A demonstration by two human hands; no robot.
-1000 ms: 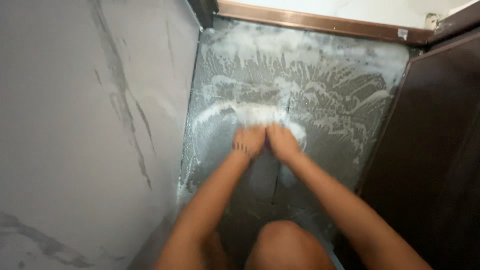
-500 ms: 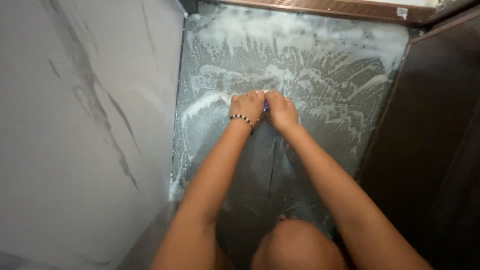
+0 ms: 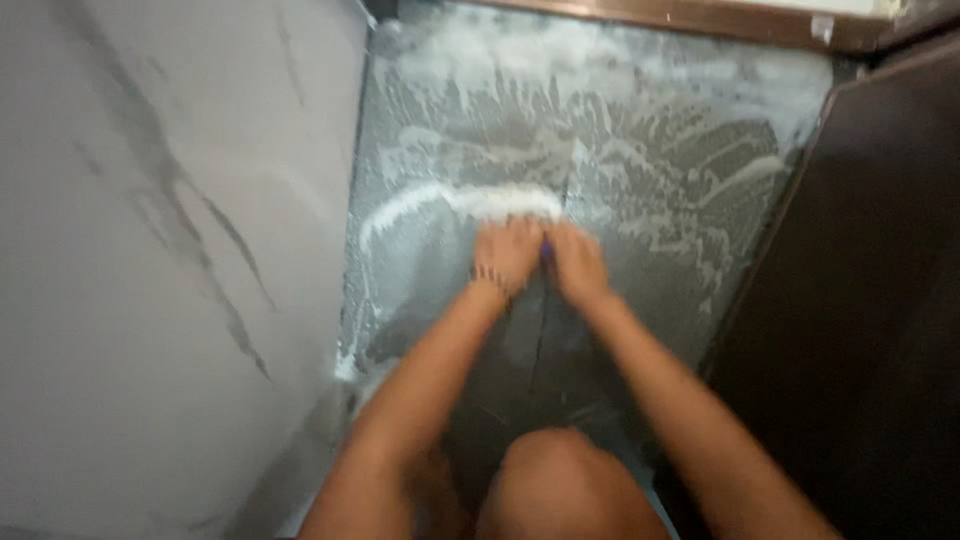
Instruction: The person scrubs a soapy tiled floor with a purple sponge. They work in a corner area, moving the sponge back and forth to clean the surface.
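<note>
the small purple object (image 3: pixel 545 250), only a sliver of it showing, sits squeezed between the left hand (image 3: pixel 508 255) and the right hand (image 3: pixel 577 262), low against the wet dark grey tiled floor (image 3: pixel 640 180). both hands are curled and pressed together over it, knuckles up, fingers bent down onto the tile; motion blur hides the exact grip. too little of the object shows to tell its long axis or which way it points. a curved band of white soap foam (image 3: pixel 450 200) lies just ahead of the fingers. a beaded bracelet (image 3: pixel 487 277) rings the left wrist. a grey-veined white marble wall (image 3: pixel 170 270) stands to the left, a dark brown panel (image 3: pixel 870 300) to the right.
</note>
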